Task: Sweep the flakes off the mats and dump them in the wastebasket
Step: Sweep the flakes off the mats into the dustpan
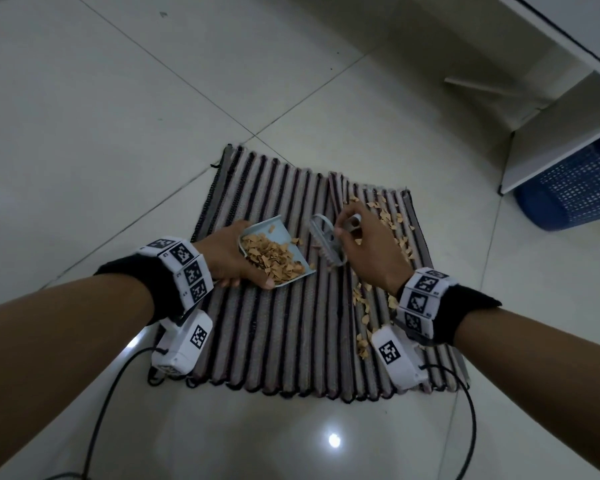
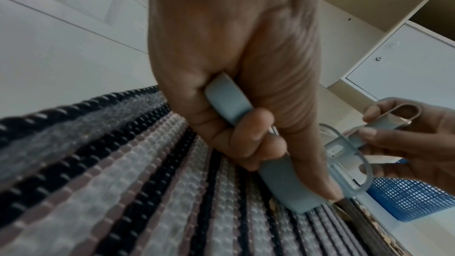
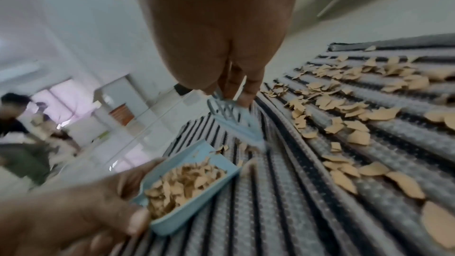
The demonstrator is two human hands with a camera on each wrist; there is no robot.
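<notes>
On a white tiled floor [image 1: 118,133] lie two striped mats [image 1: 274,323], a blue basket [image 1: 575,188] at the right under a white shelf [image 1: 551,133]. The left hand [image 1: 229,258] curls its fingers around a dustpan [image 1: 288,237] full of flakes [image 1: 274,259]. From the left wrist, fingers [image 2: 248,133] wrap the pan handle. From the right wrist, the right hand [image 3: 221,36] pinches a small brush [image 3: 236,124] beside the pan; more flakes cover the right mat.

A blue mesh wastebasket [image 1: 575,188] sits cut off at the head view's right edge, partly behind a white shelf panel [image 1: 551,133]; blurred figures [image 3: 22,129] fill the right-wrist view's left side.
</notes>
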